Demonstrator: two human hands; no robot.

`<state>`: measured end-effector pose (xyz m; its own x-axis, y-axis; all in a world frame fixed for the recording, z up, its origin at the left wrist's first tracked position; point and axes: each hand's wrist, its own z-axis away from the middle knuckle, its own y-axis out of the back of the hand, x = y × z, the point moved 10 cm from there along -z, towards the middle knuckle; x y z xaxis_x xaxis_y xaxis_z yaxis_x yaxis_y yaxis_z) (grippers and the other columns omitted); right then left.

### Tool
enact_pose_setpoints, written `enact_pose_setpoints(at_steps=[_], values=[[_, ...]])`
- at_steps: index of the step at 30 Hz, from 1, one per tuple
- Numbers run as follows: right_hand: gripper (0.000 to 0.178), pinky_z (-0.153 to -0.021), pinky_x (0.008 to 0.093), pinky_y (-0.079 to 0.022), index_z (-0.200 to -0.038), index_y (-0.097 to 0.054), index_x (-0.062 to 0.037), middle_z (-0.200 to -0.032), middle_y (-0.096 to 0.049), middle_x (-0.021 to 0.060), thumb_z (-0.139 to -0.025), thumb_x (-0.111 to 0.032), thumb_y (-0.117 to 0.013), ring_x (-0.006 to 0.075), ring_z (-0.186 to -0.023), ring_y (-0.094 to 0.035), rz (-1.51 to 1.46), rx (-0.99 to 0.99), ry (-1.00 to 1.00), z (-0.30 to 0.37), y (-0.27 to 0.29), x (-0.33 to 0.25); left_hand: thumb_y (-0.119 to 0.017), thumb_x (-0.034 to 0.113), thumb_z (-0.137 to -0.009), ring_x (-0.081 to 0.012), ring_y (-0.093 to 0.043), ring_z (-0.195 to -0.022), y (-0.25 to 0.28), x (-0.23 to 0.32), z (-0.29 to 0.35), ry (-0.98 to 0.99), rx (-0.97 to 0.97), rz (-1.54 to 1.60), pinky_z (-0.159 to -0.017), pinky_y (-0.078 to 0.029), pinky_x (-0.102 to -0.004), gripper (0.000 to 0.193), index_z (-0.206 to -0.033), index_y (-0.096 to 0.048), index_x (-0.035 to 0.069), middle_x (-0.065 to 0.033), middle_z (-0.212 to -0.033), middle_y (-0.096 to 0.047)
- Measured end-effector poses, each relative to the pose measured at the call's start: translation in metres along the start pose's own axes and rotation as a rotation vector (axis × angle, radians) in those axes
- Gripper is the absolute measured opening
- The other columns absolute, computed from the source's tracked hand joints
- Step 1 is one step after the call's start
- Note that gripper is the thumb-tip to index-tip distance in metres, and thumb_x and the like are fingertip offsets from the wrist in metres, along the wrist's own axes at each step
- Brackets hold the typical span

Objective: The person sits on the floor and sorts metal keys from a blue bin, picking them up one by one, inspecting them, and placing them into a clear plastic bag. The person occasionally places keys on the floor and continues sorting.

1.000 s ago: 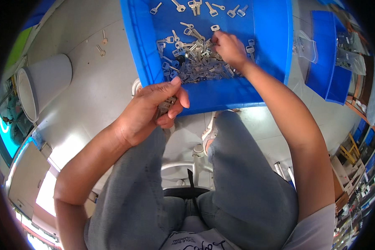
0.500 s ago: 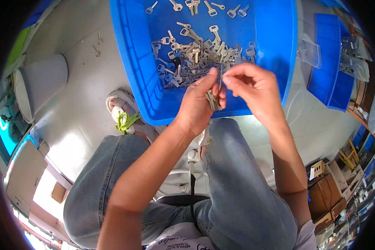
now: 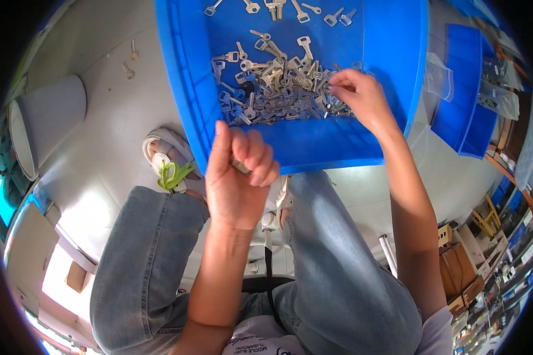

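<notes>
A big blue plastic bin point(image 3: 331, 157) holds a heap of loose metal keys point(image 3: 278, 83), mostly silver, some with blue or black heads. My left hand point(image 3: 240, 171) is palm up over the bin's near left edge, fingers curled around several keys point(image 3: 241, 165) that show only in part. Over the right side of the heap is my right hand point(image 3: 361, 97), its thumb and fingertips bent together close to the keys. Whether a key sits between those fingertips, I cannot make out.
Two loose keys point(image 3: 128, 70) lie on the floor left of the bin, beyond a grey-white cylindrical container point(image 3: 50, 118). To the right are a second blue bin point(image 3: 465, 89) and clear plastic bags point(image 3: 441, 77). My knees flank the bin's near edge.
My hands have moved apart. The left went left and nearer to me with its keys, turning palm up; the right left the left hand's bundle and moved out over the heap.
</notes>
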<state>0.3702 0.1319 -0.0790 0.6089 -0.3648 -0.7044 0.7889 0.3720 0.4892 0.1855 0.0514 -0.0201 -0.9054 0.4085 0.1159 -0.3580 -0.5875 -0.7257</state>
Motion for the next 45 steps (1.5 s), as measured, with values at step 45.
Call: enact_pose_setpoints(at_steps=[45], values=[[0.016,-0.057,0.0207,-0.046,-0.083,-0.061,0.0002,-0.071,-0.061,0.0048,-0.078,-0.015,-0.064,0.0091,-0.062,-0.057,-0.476,-0.386,0.025,0.009,-0.027,-0.086,-0.031,0.038,-0.093,-0.0251,-0.054,-0.093,0.009,-0.003,-0.054,0.071,-0.006,-0.100,-0.085,-0.042,-0.0375,0.043,-0.104,-0.051,0.002,-0.0143,-0.104,-0.056]])
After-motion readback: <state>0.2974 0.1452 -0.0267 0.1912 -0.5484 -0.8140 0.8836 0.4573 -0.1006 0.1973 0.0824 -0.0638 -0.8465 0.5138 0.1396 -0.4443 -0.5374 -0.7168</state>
